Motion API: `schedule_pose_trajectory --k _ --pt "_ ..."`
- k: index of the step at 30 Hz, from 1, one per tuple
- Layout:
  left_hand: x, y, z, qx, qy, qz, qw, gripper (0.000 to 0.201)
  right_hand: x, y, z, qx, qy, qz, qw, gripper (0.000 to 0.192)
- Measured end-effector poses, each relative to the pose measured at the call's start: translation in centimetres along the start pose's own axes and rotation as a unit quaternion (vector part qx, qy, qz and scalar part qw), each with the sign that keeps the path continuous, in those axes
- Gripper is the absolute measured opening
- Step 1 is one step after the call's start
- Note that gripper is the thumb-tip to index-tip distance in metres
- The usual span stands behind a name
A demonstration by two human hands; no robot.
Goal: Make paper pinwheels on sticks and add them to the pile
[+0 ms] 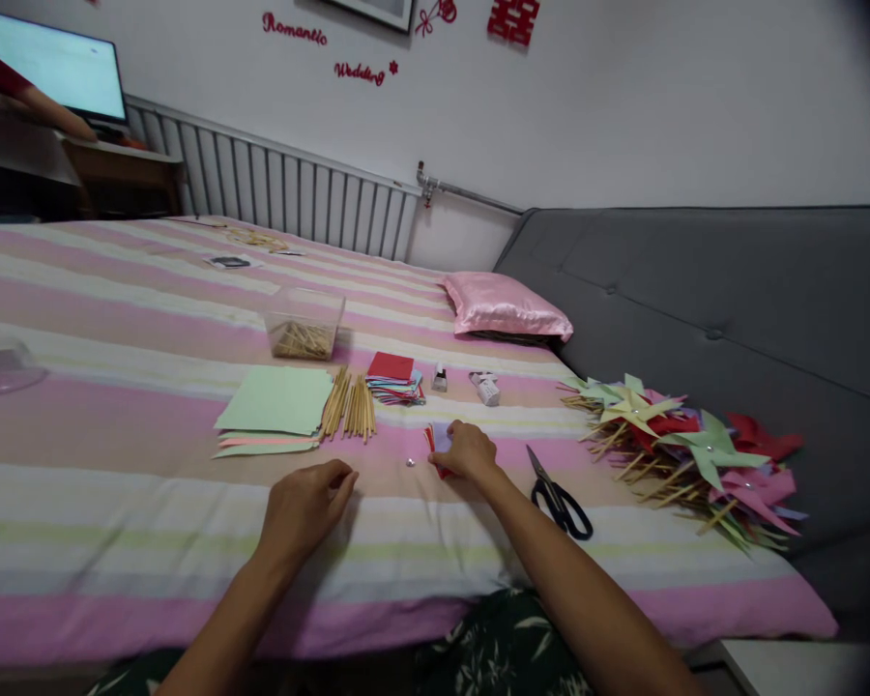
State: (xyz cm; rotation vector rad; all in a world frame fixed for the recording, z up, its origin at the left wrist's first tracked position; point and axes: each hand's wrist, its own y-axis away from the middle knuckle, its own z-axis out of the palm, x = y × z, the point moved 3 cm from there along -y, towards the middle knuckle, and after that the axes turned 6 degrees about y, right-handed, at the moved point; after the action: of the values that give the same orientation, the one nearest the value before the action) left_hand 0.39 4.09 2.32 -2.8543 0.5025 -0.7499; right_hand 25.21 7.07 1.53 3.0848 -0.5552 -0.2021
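I see my two bare hands over a bed (pixel 116 503) covered in a pink, white and pale green striped sheet. My right hand (pixel 468 452) rests palm down near the bed's front edge, fingers curled over a small stack of paper squares (pixel 439 437), lilac on top with red showing at the edges; it presses on them rather than lifting them. My left hand (pixel 305 507) lies just to its left, loosely curled with fingertips drawn together, touching only the sheet; I cannot tell whether it pinches anything. A small shiny pin (pixel 410 463) sits on the sheet between the hands. Black scissors (pixel 560 496) lie just right of my right wrist. Beyond the hands are a bundle of wooden sticks (pixel 348 406), a stack of pale green paper sheets (pixel 275 401) and a pile of coloured squares (pixel 395 379). Finished paper pinwheels (pixel 688 449) are heaped at the bed's right edge.
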Motion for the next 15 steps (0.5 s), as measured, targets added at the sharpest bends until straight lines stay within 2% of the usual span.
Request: schedule_pose_trajectory --k 6,11,15 --pt "-0.1 -0.1 0.1 0.0 0.004 0.002 1.0 0.03 0.2 0.0 -0.2 -0.012 -0.006 -0.004 1.0 0.063" --pt "-0.3 0.0 0.2 0.01 0.004 0.003 1.0 0.03 1.6 -0.4 -0.9 -0.015 -0.017 -0.041 0.999 0.039" --pt "-0.2 0.0 0.2 0.009 0.005 0.004 1.0 0.031 2.8 -0.8 -1.3 -0.022 -0.015 -0.075 0.997 0.041"
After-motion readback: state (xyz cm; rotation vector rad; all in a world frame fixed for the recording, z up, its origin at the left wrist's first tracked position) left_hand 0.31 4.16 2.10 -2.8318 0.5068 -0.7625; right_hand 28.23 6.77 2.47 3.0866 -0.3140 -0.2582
